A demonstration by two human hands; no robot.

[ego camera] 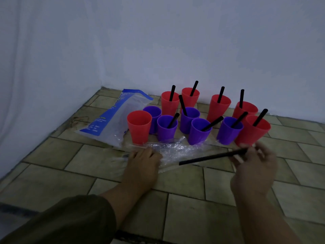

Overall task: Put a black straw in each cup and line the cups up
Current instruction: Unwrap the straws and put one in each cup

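Several red and purple cups stand clustered on the tiled floor near the wall. Most hold a black straw. The near-left red cup [139,125] and the purple cup [153,118] behind it show no straw. My right hand [253,166] pinches one end of a loose black straw [211,157], which points left over a crumpled clear wrapper [174,152]. My left hand [142,161] rests flat on the left part of that wrapper, fingers straight.
A clear plastic bag [114,118] with blue print lies left of the cups. White walls meet in a corner behind. The tiled floor [52,173] runs toward me on the left and right.
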